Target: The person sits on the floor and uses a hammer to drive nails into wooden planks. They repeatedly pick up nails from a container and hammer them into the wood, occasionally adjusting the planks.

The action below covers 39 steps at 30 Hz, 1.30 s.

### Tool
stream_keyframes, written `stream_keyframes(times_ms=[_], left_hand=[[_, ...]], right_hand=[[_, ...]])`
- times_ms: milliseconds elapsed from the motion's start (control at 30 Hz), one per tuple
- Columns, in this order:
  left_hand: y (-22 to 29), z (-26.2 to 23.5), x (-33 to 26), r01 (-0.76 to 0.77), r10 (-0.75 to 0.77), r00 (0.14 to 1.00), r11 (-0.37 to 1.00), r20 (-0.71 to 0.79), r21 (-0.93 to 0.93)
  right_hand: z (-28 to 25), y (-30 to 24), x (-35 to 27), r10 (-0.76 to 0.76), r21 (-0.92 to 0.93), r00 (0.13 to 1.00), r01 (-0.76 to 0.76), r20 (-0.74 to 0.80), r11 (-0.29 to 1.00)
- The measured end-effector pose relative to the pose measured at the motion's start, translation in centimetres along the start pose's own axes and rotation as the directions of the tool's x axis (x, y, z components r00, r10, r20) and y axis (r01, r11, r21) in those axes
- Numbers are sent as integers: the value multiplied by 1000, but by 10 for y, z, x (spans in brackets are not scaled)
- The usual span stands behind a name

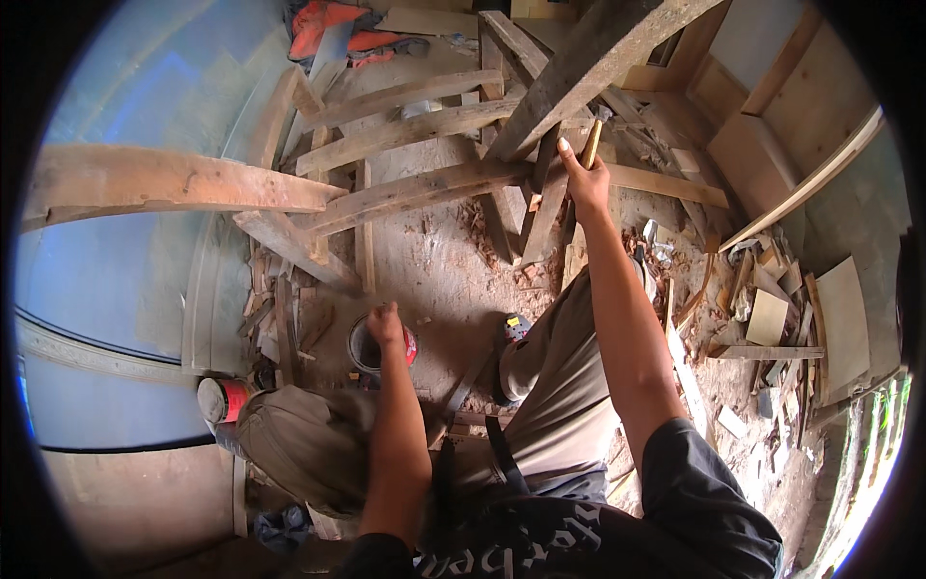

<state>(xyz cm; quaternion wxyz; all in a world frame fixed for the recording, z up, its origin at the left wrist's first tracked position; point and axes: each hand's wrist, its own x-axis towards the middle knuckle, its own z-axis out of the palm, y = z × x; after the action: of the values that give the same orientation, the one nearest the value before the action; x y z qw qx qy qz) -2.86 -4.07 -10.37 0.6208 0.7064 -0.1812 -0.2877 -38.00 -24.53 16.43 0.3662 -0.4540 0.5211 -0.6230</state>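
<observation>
In my right hand (586, 183) is a short, light-coloured wooden stick (591, 145), its upper end standing out past my fingers. My thumb points up beside a sawn timber of the wooden frame (424, 198); whether the hand touches the frame I cannot tell. Lower down, my left hand (385, 323) is closed above the rim of an open round tin (412, 345) with a red side, standing low between my legs. What those fingers hold, if anything, is hidden. The tin's inside looks grey and its contents are unclear.
A thick beam (598, 72) slants across the top, and a curved timber (183, 180) juts in from the left. Another red-sided tin (223, 399) lies by my left knee. Wood offcuts (769, 318) and shavings litter the right side. Orange and dark cloth (323, 29) lies far back.
</observation>
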Motion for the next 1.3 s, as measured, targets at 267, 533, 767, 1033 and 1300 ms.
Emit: stream_keyframes(times_ms=[267, 533, 767, 1033, 1300], left_hand=[[25, 23, -8, 36, -34, 999, 999, 35, -35], [60, 4, -29, -9, 9, 998, 1000, 64, -7], [119, -32, -20, -48, 47, 999, 998, -27, -38], [122, 14, -47, -61, 67, 989, 997, 134, -52], [85, 85, -87, 136, -120, 972, 988, 201, -67]], right_hand=[[-6, 2, 12, -6, -58, 1000, 7, 15, 998], [5, 8, 0, 111, 47, 993, -110, -26, 993], [21, 27, 2, 24, -130, 954, -66, -299, 989], [24, 7, -14, 28, -58, 970, -43, -240, 997], [-3, 48, 25, -173, -286, 970, 120, -169, 951]])
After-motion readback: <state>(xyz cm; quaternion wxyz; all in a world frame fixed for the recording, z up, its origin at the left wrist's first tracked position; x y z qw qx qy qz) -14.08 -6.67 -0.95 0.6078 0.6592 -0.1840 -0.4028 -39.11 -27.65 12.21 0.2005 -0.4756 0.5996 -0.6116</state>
